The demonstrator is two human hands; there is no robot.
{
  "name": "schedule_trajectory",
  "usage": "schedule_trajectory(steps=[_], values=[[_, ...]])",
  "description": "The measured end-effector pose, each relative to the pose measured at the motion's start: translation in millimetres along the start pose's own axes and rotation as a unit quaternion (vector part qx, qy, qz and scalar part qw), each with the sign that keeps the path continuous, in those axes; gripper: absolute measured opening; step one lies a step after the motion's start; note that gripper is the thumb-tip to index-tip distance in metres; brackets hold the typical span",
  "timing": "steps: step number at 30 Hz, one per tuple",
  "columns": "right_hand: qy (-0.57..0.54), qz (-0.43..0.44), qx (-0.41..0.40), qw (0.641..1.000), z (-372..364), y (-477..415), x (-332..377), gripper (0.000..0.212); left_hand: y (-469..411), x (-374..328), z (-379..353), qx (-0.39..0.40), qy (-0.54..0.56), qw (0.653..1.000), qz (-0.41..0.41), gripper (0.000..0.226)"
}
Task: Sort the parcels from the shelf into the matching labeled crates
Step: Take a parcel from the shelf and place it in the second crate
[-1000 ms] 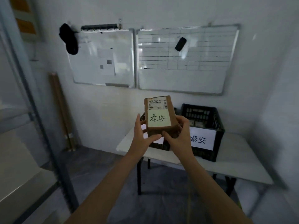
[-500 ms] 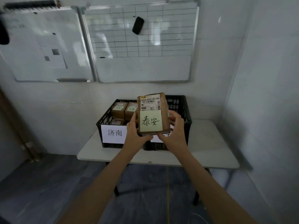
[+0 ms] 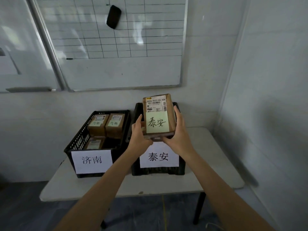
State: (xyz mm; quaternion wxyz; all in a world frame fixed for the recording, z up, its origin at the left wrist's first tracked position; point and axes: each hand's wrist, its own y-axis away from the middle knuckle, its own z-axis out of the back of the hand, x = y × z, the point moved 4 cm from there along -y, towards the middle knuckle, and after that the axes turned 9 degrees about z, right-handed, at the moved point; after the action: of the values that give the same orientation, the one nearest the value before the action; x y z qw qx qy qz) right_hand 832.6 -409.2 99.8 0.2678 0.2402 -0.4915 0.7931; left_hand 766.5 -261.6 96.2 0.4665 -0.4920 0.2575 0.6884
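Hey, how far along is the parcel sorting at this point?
Done: three parcels lie in the 济南 crate. In hand: the left hand and right hand hold a parcel marked 泰安 over the 泰安 crate, not yet set down; that crate's inside is mostly hidden. Left: lower this parcel in. The shelf is out of view, so how many remain cannot be told.

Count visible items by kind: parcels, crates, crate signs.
Parcels: 4 (back-left parcel, back-right parcel, front parcel in the 济南 crate; held parcel between left hand and right hand)
Crates: 2 (second is the 泰安 crate, inside hidden)
Crate signs: 2 (济南 sign, 泰安 sign)
Total: 8
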Motion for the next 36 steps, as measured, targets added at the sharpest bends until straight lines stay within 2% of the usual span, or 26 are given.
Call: schedule_trajectory(steps=[8,13,16,19,22,26,31,36], values=[[0.097,-0.002,0.003,0.995,-46.5,-113.9,-56.6,0.119,-126.9,3.8,20.9,0.021,0.014,0.999,-0.027,0.098],[0.13,-0.015,0.033,0.991,-74.6,-154.7,-101.1,0.13,-180.2,22.5,12.5,0.043,0.016,0.999,-0.021,0.094],[0.141,-0.029,0.054,0.988,-90.4,-167.6,-133.5,0.126,-207.3,34.4,6.0,0.055,0.014,0.998,-0.019,0.093],[0.122,-0.04,0.083,0.988,-106.5,-177.0,-165.7,0.117,-233.5,44.7,0.6,0.064,0.018,0.998,0.001,0.092],[0.059,-0.055,0.119,0.99,-120.6,-196.9,-200.8,0.12,-264.3,55.3,-3.7,0.071,0.004,0.997,0.01,0.09],[0.063,-0.081,0.145,0.984,-122.1,-233.6,-245.7,0.121,-312.5,66.5,-2.8,0.067,-0.022,0.997,0.027,0.077],[0.05,-0.127,0.176,0.975,-127.8,-270.0,-304.4,0.122,-369.0,90.5,7.7,0.025,-0.021,0.997,0.064,0.051],[0.031,-0.174,0.244,0.954,-162.8,-270.3,-347.9,0.125,-394.5,119.1,15.2,-0.021,-0.01,0.994,0.106,0.04]])
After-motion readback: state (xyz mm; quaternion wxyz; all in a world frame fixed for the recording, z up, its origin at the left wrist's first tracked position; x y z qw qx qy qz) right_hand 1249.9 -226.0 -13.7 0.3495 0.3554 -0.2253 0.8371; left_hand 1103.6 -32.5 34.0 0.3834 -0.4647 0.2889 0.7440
